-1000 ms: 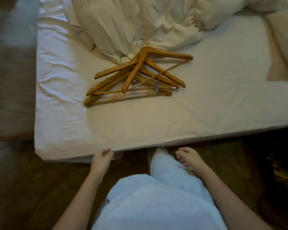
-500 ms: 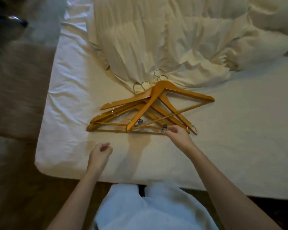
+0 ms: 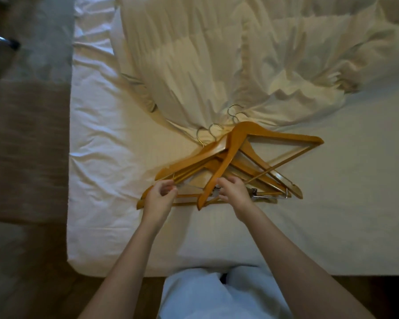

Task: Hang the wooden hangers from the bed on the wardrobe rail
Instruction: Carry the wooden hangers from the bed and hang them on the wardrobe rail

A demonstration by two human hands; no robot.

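Observation:
Several wooden hangers (image 3: 237, 155) with silver hooks lie in an overlapping pile on the white bed (image 3: 115, 171), hooks pointing toward the duvet. My left hand (image 3: 159, 198) curls over the lower left ends of the pile, fingers bent around a thin bar. Over the pile's middle, my right hand (image 3: 234, 191) has its fingers on the lower bars, beside the metal clips (image 3: 253, 192). Whether either hand has a firm hold is unclear. The wardrobe rail is out of view.
A crumpled cream duvet (image 3: 240, 61) is heaped just behind the hangers. The bed's left edge runs beside a brown carpet (image 3: 25, 146). A dark rounded object (image 3: 0, 56) sits at the far left. My light trousers (image 3: 217, 295) press against the bed's near edge.
I have leaned in over the bed. Both hands rose from the mattress's near edge to the hanger pile, the right arriving first, the left reaching the left ends.

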